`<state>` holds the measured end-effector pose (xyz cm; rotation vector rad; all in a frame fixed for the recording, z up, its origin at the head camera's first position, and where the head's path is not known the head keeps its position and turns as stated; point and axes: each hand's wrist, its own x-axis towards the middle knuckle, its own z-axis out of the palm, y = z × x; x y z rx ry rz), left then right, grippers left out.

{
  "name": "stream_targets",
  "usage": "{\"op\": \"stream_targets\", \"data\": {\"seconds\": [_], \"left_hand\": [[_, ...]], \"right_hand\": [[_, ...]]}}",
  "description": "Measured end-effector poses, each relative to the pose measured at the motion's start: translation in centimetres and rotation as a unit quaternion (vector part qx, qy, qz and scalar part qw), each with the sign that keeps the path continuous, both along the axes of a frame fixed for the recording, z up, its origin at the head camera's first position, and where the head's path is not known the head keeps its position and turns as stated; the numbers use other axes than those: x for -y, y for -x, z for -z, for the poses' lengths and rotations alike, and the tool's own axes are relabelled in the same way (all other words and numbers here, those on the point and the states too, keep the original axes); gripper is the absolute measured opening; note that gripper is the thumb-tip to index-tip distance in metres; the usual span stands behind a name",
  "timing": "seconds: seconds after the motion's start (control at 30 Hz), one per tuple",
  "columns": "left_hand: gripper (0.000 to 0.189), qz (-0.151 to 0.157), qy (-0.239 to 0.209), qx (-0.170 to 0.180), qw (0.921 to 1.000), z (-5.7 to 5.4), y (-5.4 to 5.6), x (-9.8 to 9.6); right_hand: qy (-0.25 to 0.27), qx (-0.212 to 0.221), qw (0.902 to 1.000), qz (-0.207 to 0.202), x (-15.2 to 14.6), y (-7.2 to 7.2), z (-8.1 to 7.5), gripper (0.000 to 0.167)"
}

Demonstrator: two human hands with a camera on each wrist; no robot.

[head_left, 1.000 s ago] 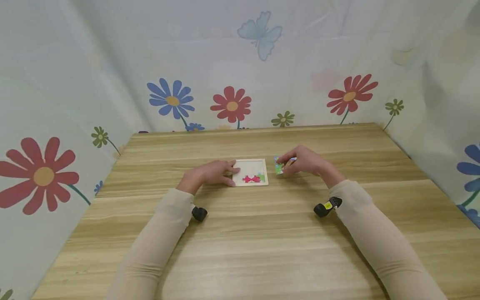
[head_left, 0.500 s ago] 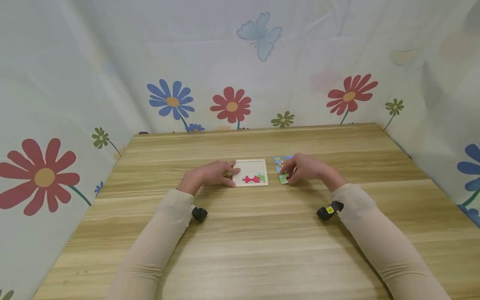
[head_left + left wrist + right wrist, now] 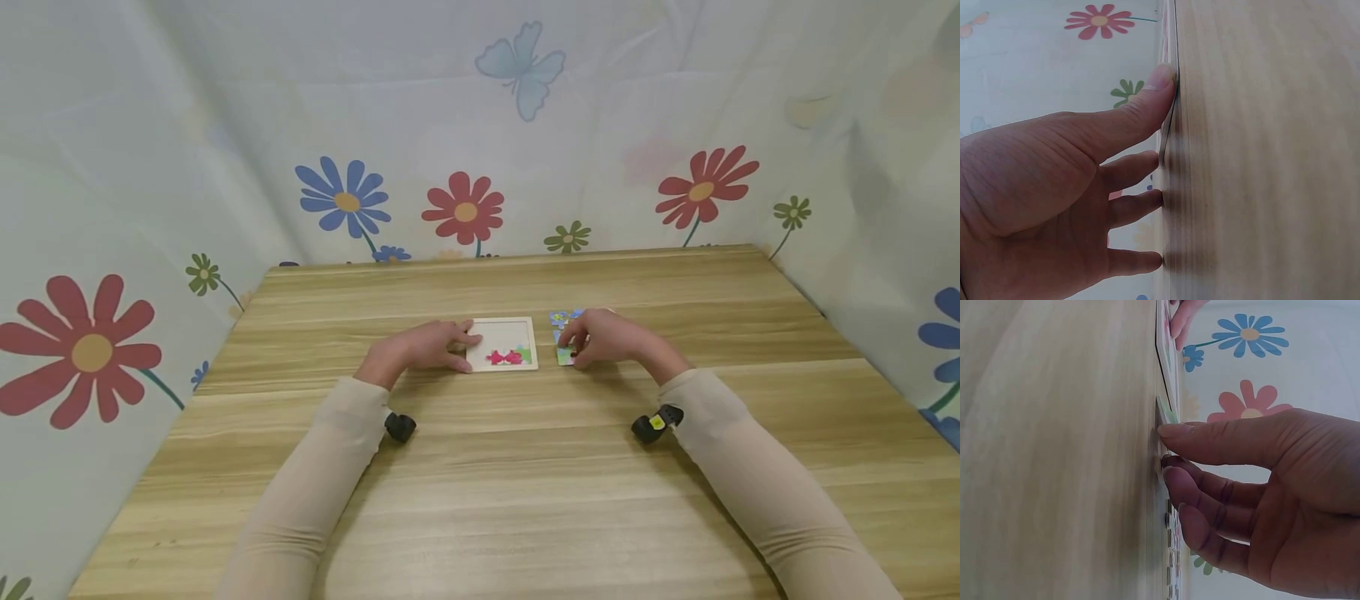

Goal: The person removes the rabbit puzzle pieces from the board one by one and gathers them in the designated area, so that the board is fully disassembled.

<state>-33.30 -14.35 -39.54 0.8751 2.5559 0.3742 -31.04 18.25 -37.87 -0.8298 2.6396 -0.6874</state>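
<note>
A shallow white puzzle frame (image 3: 535, 343) lies on the table, with pink and green puzzle pieces (image 3: 504, 357) in its near right part. My left hand (image 3: 429, 344) rests on the frame's left side. In the left wrist view its thumb (image 3: 1160, 78) presses the edge and the other fingers stand spread and nearly straight. Just right of the frame, my right hand (image 3: 617, 337) pinches a green puzzle piece (image 3: 564, 357) between thumb and fingertips, low at the tabletop. In the right wrist view that piece (image 3: 1168, 411) tilts slightly; the fingers hide much of it.
More blue puzzle pieces (image 3: 558, 317) lie beyond and partly under my right hand. The wood-grain table (image 3: 480, 492) extends around everything. A flower-printed curtain (image 3: 600, 125) hangs behind the table and at both sides. A black wrist camera (image 3: 651, 425) sits on my right sleeve.
My right hand has come toward me from the cluster of pieces and now pinches the green puzzle piece at its near side. My left hand and the frame have stayed put.
</note>
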Motion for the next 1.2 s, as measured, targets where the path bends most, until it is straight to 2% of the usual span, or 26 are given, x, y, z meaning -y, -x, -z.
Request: {"op": "stream_targets", "data": {"seconds": [0.33,0.63,0.83,1.2], "left_hand": [[0.068,0.006,-0.008,0.002,0.9999,0.13,0.09,0.10],[0.068,-0.002,-0.006,0.005,1.0000,0.02,-0.01,0.07],[0.068,0.000,-0.003,0.004,1.0000,-0.07,-0.07,0.05],[0.068,0.003,-0.001,0.005,1.0000,-0.28,-0.21,0.00]], "right_hand": [[-0.020,-0.004,0.9998,-0.004,0.40,-0.17,-0.04,0.025],[-0.025,-0.002,0.9996,0.017,0.39,0.09,0.10,0.023],[-0.022,-0.011,0.9996,0.016,0.38,0.09,0.19,0.021],[-0.016,-0.023,0.9992,0.029,0.49,0.14,0.27,0.026]]}}
